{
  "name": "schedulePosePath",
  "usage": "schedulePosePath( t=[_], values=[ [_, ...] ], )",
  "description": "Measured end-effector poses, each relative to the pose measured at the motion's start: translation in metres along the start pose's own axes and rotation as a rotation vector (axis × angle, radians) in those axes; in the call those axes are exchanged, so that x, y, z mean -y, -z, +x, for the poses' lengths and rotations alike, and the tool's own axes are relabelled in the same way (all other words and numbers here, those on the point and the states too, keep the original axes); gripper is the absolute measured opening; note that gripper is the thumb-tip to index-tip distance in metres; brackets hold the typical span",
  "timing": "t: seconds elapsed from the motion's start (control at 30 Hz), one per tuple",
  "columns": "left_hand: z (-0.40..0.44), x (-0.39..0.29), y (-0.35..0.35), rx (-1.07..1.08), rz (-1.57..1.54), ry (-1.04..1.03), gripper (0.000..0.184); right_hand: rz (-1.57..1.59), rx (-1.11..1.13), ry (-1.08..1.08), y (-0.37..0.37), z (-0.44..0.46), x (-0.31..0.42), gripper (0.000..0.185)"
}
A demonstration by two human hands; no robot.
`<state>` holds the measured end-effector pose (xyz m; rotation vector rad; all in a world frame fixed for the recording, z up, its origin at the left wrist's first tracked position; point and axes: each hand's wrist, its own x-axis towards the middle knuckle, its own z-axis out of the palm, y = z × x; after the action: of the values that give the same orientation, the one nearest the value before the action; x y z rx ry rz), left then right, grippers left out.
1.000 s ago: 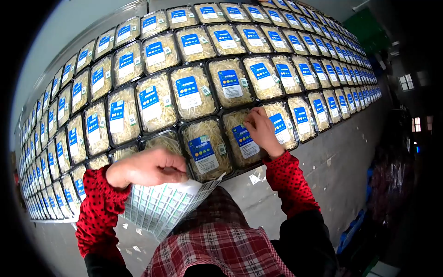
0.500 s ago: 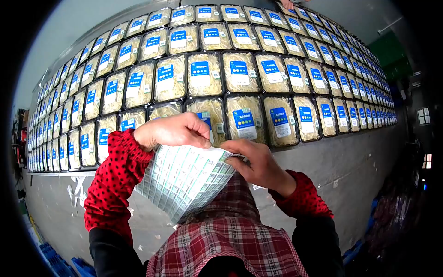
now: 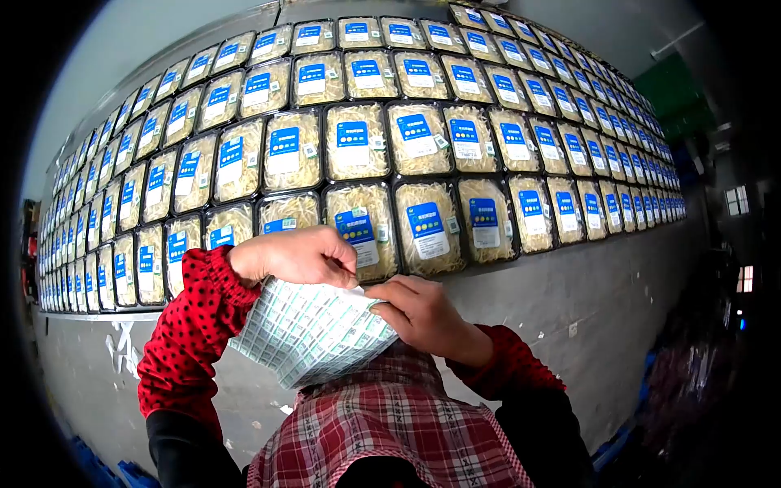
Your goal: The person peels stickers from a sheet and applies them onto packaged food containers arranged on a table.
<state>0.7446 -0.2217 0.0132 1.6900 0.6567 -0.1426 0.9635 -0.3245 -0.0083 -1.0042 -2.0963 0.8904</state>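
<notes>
A white sheet of small green-printed stickers (image 3: 313, 333) hangs in front of my apron, its surface bent. My left hand (image 3: 303, 257) is closed at the sheet's top edge, its thumb and fingertips pinched together; whether a loose sticker is between them is hidden. My right hand (image 3: 427, 317) grips the upper right corner between thumb and fingers. Just beyond both hands stands the front row of black trays, full of bean sprouts. The nearest tray (image 3: 363, 264) bears a blue and white label and a small side sticker.
Several rows of similar sprout trays (image 3: 355, 163) cover the long table. White scraps (image 3: 122, 351) lie on the grey floor at left. A green container (image 3: 669, 91) stands at the far right, and blue pallets (image 3: 134, 474) are at the lower left.
Both hands and the sheet have shifted slightly left and down in view. The tray rows have also shifted left. Another person's hand at the table's far edge has left the view.
</notes>
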Motion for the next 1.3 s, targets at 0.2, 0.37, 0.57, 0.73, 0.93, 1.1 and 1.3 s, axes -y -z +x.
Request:
schedulePosePath(
  t=[0.2,0.37,0.57,0.73,0.93,1.1,1.3],
  values=[
    [0.050,-0.007,0.014,-0.021,-0.058,0.020,0.020,-0.022,-0.061,0.082,0.044,0.006,-0.041,0.022],
    [0.080,-0.009,0.011,-0.051,-0.040,-0.097,0.018,0.131,0.094,-0.077,0.075,0.007,-0.058,0.020],
    [0.096,0.011,0.007,-0.152,0.031,-0.516,0.034,-0.161,-0.022,0.115,0.074,0.002,-0.075,0.011],
    [0.084,0.015,0.002,-0.228,-0.075,-0.179,0.021,-0.401,0.044,0.418,0.079,0.010,-0.055,0.007],
    [0.065,0.028,-0.002,-0.362,-0.033,-0.147,0.020,0.083,-0.028,0.087,0.084,0.009,-0.089,0.009],
    [0.043,0.023,-0.005,-0.345,-0.032,-0.202,0.021,0.143,-0.084,-0.497,0.094,0.022,-0.101,0.014],
    [0.017,0.008,-0.010,-0.220,0.066,-0.180,0.026,0.125,-0.306,-0.508,0.092,0.003,-0.174,0.011]
  ],
)
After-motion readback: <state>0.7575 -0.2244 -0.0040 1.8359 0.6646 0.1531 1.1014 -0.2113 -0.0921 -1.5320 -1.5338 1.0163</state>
